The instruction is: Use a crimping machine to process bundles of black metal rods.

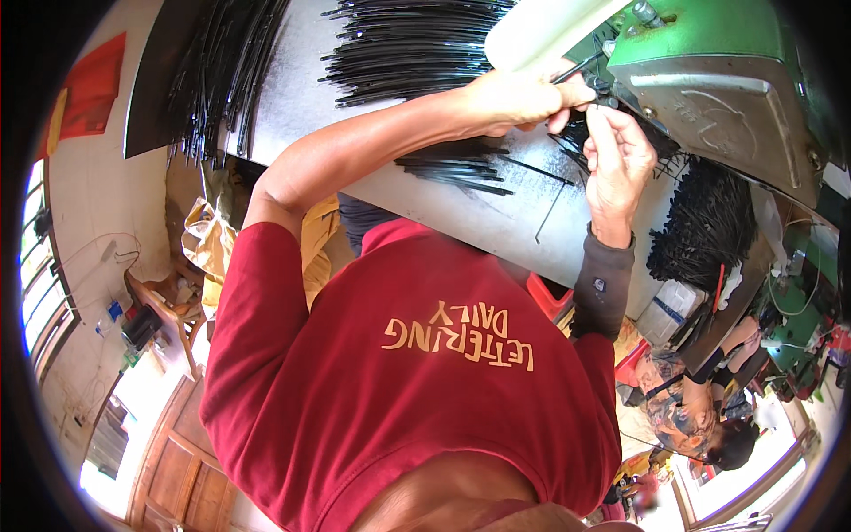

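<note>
My left hand (pixel 530 96) reaches across the metal table to the front of a green machine (pixel 709 40). Its fingers are closed round a thin black rod (pixel 578 67), whose end points at the machine's small working parts (pixel 603 87). Close beside it, my right hand (pixel 616 160) has thumb and forefinger pinched together just under those parts. Whatever lies between these fingertips is too small to make out. A dark sleeve (pixel 605 282) covers my right forearm. Below my hands, a few loose black rods (pixel 541 170) lie on the table.
Bundles of black rods lie on the table (pixel 292 84): a large one (pixel 408 49) at the back, another (pixel 226 75) at the left, a smaller one (pixel 456 168) near the front edge. A dark heap of rods (pixel 705 226) sits at the right. Another person (pixel 678 399) works beyond it.
</note>
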{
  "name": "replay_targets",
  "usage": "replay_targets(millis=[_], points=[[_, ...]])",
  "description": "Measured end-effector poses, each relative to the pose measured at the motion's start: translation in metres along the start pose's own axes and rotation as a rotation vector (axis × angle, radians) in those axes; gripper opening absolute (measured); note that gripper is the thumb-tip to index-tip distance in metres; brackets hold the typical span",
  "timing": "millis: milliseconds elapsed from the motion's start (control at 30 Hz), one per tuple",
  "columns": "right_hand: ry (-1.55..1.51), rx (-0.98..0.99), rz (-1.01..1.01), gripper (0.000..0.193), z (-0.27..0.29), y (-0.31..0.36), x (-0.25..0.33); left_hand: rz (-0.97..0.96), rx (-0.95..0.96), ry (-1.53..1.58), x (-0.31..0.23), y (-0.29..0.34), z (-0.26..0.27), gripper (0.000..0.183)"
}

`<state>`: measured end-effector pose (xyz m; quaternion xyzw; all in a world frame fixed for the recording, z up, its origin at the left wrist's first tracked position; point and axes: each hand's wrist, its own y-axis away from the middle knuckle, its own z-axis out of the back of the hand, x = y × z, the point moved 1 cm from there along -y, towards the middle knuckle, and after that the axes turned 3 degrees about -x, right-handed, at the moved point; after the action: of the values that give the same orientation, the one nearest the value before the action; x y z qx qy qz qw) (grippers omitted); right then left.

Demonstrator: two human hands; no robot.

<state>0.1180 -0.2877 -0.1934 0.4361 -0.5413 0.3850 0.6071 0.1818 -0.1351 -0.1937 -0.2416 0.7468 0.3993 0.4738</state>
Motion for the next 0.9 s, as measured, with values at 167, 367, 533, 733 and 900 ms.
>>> replay_targets(millis=[167,367,533,733,900], points=[[-0.117,-0.026,-0.020,0.010,0.004,-0.009,-0.008,-0.045,0.004,0.062,-0.007,-0.010,-0.007,0.023],[-0.075,-0.020,0.000,0.010,0.004,-0.010,-0.011,-0.054,-0.010,0.083,-0.004,-0.010,-0.009,0.024],[-0.118,-0.066,0.016,0.011,0.003,-0.008,-0.006,-0.074,0.020,0.127,-0.007,-0.009,-0.010,0.023],[-0.150,-0.035,-0.003,0.010,0.003,-0.008,-0.011,-0.054,-0.012,0.085,-0.005,-0.009,-0.011,0.023],[-0.173,0.020,-0.088,0.009,0.011,-0.011,-0.012,0.089,0.041,0.199,0.001,0.001,-0.004,0.023]])
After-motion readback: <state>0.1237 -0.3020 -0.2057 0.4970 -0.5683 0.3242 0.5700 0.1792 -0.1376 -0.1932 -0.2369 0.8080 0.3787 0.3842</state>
